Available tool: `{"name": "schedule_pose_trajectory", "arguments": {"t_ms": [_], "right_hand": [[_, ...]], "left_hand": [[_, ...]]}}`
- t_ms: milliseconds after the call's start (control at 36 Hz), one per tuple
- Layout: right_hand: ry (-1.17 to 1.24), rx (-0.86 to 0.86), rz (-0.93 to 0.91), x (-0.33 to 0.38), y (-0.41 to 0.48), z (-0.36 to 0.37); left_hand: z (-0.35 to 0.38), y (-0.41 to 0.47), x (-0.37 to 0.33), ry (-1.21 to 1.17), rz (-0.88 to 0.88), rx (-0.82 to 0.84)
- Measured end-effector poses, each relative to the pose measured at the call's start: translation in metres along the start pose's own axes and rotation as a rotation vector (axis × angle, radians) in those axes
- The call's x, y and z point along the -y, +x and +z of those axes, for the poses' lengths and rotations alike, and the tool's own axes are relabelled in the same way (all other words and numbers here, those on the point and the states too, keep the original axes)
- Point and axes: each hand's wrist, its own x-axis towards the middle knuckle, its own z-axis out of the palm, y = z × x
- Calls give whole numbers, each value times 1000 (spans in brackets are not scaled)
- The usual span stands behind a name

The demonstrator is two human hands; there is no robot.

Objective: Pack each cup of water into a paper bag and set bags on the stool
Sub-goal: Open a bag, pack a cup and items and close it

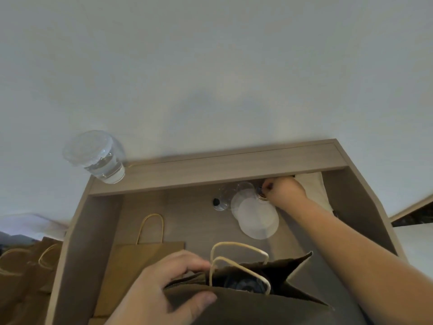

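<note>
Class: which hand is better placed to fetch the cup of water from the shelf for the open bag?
Probably right. The left hand grips the bag mouth, keeping it open; the right hand is at the back by the shelf where the cup stands.

Single head cam, wide-angle, looks fwd & down, close over desk [192,221].

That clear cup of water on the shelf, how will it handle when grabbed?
The cup looks like thin plastic, so it probably flexes when squeezed. Water fills its lower part: likely weighty, sloshy. It stands at the left end of the shelf; a push might tip it off.
</note>
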Motion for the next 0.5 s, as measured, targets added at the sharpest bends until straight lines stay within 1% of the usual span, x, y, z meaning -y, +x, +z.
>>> {"name": "schedule_pose_trajectory", "arguments": {"t_ms": [194, 333, 389, 500], "right_hand": [[-26, -121, -81, -2, -3, 5], [21, -265, -115, -3, -7, 9], [39, -272, -127, -3, -8, 10], [106, -230, -130, 0, -21, 4]], "left_hand": [[-2, -6, -3, 53, 0, -14], [-2, -13, -9, 107, 13, -46], [-1, -16, -13, 118, 12, -49], [-1, -23, -17, 203, 15, -51]]}}
